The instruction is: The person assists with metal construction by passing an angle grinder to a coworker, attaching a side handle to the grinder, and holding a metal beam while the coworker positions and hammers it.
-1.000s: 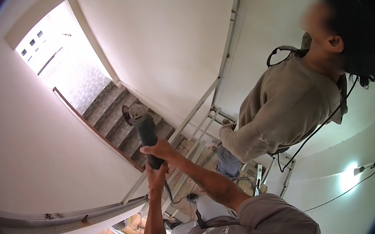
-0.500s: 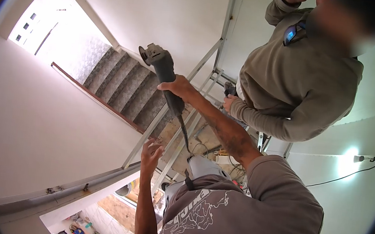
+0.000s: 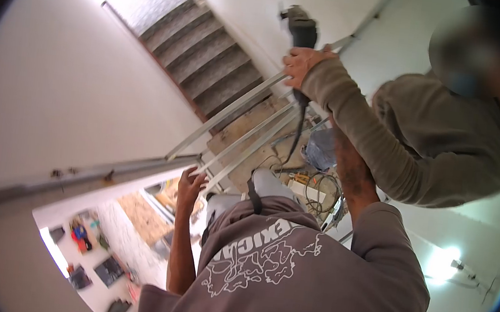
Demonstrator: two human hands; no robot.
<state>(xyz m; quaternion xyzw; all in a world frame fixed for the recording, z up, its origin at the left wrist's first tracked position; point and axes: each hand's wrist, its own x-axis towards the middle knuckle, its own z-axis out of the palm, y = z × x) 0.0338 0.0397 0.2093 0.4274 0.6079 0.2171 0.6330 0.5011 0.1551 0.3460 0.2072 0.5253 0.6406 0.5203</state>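
A dark angle grinder [image 3: 304,35] is held up in front of the stairs, its head upward and its cord hanging down. A co-worker's hand [image 3: 305,67] is on its body, coming from the right in a long sleeve [image 3: 370,117]. My right forearm [image 3: 352,167] reaches up toward the grinder and passes behind that sleeve, so my right hand and its grip are hidden. Lower left, my left hand [image 3: 191,185] is raised with its fingers bent and apart, holding nothing. It is near the light metal rails [image 3: 233,114]; whether it touches them I cannot tell.
Tiled stairs [image 3: 203,53] rise behind the rails. On the floor below lie coiled cables [image 3: 322,191] and a bluish plastic bag or bucket [image 3: 322,148]. Through an opening at lower left, tools and bags [image 3: 80,235] show on a lower floor. A bright lamp [image 3: 447,262] shines at right.
The co-worker has leaned in and brought a hand onto the grinder, covering my right hand. The grinder now appears higher and farther right. The view has shifted.
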